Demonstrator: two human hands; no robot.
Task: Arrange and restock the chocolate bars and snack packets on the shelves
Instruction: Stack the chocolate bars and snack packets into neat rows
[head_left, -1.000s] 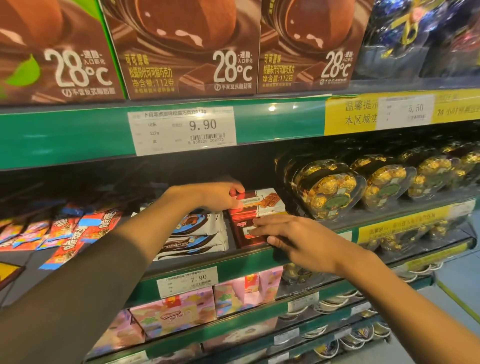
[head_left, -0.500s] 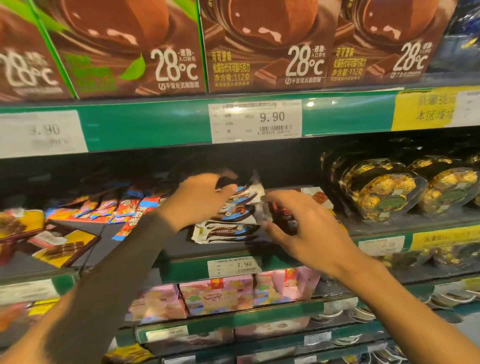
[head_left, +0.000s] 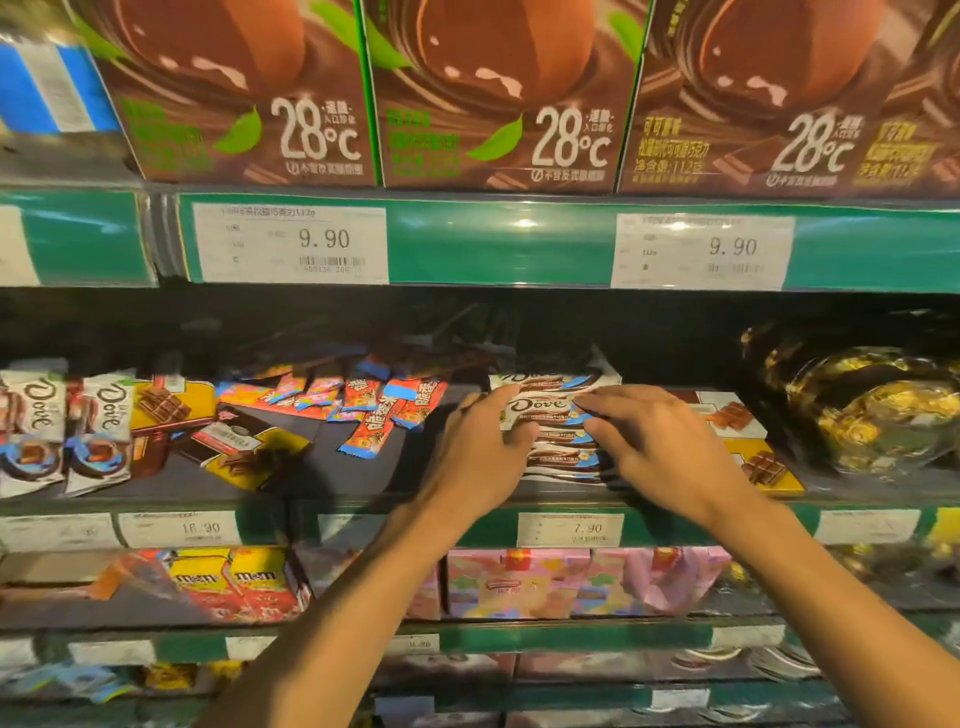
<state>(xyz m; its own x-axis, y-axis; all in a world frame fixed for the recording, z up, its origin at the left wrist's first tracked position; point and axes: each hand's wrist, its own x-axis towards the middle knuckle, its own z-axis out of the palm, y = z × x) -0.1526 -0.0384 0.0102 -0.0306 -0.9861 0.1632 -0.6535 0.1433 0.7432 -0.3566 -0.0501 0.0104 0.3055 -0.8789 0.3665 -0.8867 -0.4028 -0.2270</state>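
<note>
Left hand (head_left: 480, 447) and right hand (head_left: 657, 441) bracket the stack of Dove bars (head_left: 553, 415) on the middle shelf (head_left: 363, 478), fingers curled on its two ends, holding it between them. Judgement: squaring goes best with even inward pressure, edges aligned, stack drawn toward the shelf lip. Left of the left hand: loose red snack packets (head_left: 374, 410), scattered. Right of the right hand: flat chocolate boxes (head_left: 748, 441), then clear tubs of gold-foil chocolates (head_left: 872, 410)

You've got one head cam only, wide-angle, close to the shelf (head_left: 467, 525), facing fwd, slightly down; top row crowds the frame's upper edge.
</note>
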